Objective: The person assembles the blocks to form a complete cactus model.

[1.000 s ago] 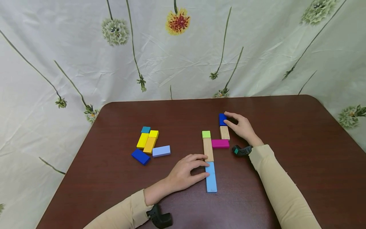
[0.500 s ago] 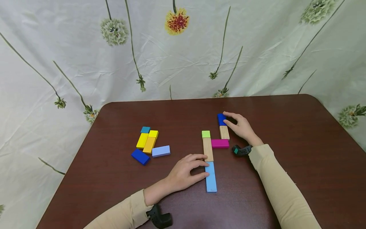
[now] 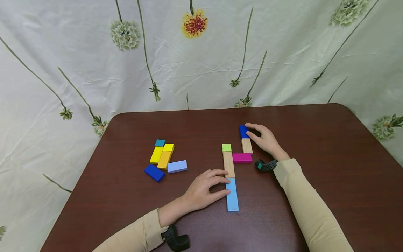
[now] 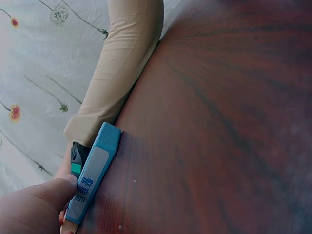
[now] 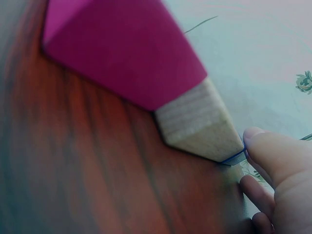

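My right hand (image 3: 267,140) touches the right side of a dark blue block (image 3: 243,132) with thumb and forefinger. That block meets the far end of a short bare-wood block (image 3: 247,146), which adjoins a magenta block (image 3: 241,158). My left hand (image 3: 204,190) rests its fingertips along the left edges of a light blue block (image 3: 232,199) and a longer bare-wood block (image 3: 228,163). A lime green block (image 3: 226,147) caps that column. In the left wrist view the light blue block (image 4: 100,168) bears a pale label; in the right wrist view the magenta block (image 5: 126,53) looms close.
On the left of the brown table (image 3: 126,210) lies a group: a yellow block (image 3: 156,155), an orange block (image 3: 164,160), a small teal block (image 3: 160,142), another dark blue block (image 3: 155,173) and a periwinkle block (image 3: 177,166). A flowered cloth (image 3: 201,70) hangs behind.
The dark blue block by my right hand has shifted slightly left, its far end most. My left hand and the other blocks stay where they were.
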Tool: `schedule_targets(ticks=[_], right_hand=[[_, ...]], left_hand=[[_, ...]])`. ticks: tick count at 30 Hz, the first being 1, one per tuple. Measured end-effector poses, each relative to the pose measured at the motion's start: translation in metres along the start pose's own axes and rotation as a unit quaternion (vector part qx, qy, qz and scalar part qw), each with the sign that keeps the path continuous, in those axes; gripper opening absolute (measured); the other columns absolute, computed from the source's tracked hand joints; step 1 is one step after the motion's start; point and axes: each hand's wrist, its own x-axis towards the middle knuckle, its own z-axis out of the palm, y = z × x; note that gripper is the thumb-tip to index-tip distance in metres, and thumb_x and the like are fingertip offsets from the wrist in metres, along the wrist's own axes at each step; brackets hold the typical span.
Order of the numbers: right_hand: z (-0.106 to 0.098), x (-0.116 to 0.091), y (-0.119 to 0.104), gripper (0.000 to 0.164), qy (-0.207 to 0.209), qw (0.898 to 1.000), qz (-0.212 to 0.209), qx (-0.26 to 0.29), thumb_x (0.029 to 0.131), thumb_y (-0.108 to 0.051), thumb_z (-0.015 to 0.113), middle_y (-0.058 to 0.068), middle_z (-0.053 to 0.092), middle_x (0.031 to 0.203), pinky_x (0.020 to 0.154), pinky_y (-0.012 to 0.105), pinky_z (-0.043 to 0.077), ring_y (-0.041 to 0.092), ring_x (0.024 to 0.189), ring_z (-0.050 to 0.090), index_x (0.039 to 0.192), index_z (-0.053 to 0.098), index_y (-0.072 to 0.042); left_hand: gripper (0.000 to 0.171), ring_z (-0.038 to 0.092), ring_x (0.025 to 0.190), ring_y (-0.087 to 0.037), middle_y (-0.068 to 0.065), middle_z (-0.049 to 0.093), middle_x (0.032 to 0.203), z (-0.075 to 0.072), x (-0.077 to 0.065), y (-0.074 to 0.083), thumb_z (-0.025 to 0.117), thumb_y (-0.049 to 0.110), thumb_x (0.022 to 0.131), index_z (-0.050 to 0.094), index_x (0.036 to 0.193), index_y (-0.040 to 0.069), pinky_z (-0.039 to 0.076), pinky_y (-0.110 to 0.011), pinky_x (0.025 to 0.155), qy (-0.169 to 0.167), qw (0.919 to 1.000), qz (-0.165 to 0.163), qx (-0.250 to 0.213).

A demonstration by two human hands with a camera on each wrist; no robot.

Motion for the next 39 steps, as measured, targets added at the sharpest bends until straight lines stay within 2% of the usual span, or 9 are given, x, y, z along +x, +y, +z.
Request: schedule_targets(ticks=[12, 20, 25, 29, 34, 37, 39], right_hand=[[0.001, 0.0, 0.002, 0.042, 0.017, 1.0, -0.003, 0.005, 0.096, -0.024, 0.055, 0.009, 0.045, 0.141, 0.106, 0.05, 0.026, 0.03, 0.132, 0.036, 0.135, 0.052, -0.007], [0.006, -0.006, -0.005, 0.042, 0.095, 0.995, -0.002, 0.032, 0.096, -0.024, 0.055, 0.016, 0.052, 0.131, 0.093, 0.047, 0.041, 0.031, 0.112, 0.051, 0.132, 0.052, -0.003], [0.01, -0.016, -0.01, 0.034, 0.149, 0.988, -0.014, 0.031, 0.097, -0.021, 0.054, 0.016, 0.051, 0.131, 0.096, 0.048, 0.039, 0.032, 0.117, 0.048, 0.124, 0.058, -0.001], [0.015, -0.028, -0.017, 0.03, 0.165, 0.986, -0.026, 0.019, 0.096, -0.018, 0.055, 0.014, 0.053, 0.129, 0.098, 0.05, 0.035, 0.032, 0.12, 0.044, 0.119, 0.061, -0.001], [0.018, -0.037, -0.022, 0.025, 0.195, 0.979, -0.053, 0.023, 0.095, -0.016, 0.057, 0.013, 0.056, 0.126, 0.097, 0.05, 0.034, 0.03, 0.119, 0.044, 0.114, 0.064, -0.002], [0.019, -0.041, -0.024, 0.021, 0.224, 0.971, -0.07, 0.037, 0.093, -0.012, 0.058, 0.013, 0.058, 0.122, 0.096, 0.05, 0.034, 0.029, 0.116, 0.046, 0.109, 0.066, -0.001], [0.019, -0.044, -0.025, 0.019, 0.237, 0.967, -0.08, 0.044, 0.092, -0.011, 0.059, 0.012, 0.06, 0.119, 0.094, 0.048, 0.035, 0.028, 0.113, 0.048, 0.107, 0.066, -0.001]], left_hand=[[0.027, 0.049, 0.117, -0.012, 0.004, 0.055, 0.129, 0.001, 0.0, -0.001, 0.064, 0.036, 0.09, 0.069, 0.111, 0.019, 0.042, -0.035, 0.096, 0.002, 1.0, 0.001, -0.003], [0.026, 0.05, 0.117, -0.012, 0.002, 0.053, 0.13, 0.0, -0.002, -0.001, 0.066, 0.033, 0.089, 0.069, 0.11, 0.019, 0.043, -0.035, 0.094, 0.013, 0.9998, 0.008, -0.011], [0.025, 0.053, 0.114, -0.011, 0.002, 0.055, 0.127, 0.002, -0.002, -0.001, 0.066, 0.031, 0.089, 0.069, 0.11, 0.018, 0.045, -0.032, 0.092, 0.028, 0.9993, 0.011, -0.023], [0.024, 0.055, 0.112, -0.01, 0.003, 0.058, 0.122, 0.001, -0.003, 0.0, 0.065, 0.031, 0.089, 0.069, 0.109, 0.017, 0.047, -0.031, 0.09, 0.039, 0.9988, 0.008, -0.028], [0.026, 0.055, 0.11, -0.008, 0.003, 0.06, 0.119, -0.012, -0.001, -0.001, 0.066, 0.03, 0.089, 0.069, 0.11, 0.015, 0.046, -0.031, 0.091, 0.055, 0.9983, -0.004, -0.015], [0.028, 0.055, 0.109, -0.008, 0.001, 0.062, 0.117, -0.029, 0.002, -0.004, 0.067, 0.029, 0.088, 0.069, 0.111, 0.013, 0.047, -0.032, 0.091, 0.06, 0.998, -0.02, -0.001], [0.029, 0.056, 0.109, -0.009, 0.001, 0.062, 0.117, -0.043, 0.004, -0.006, 0.066, 0.031, 0.088, 0.069, 0.112, 0.013, 0.047, -0.033, 0.09, 0.056, 0.9974, -0.043, 0.01]])
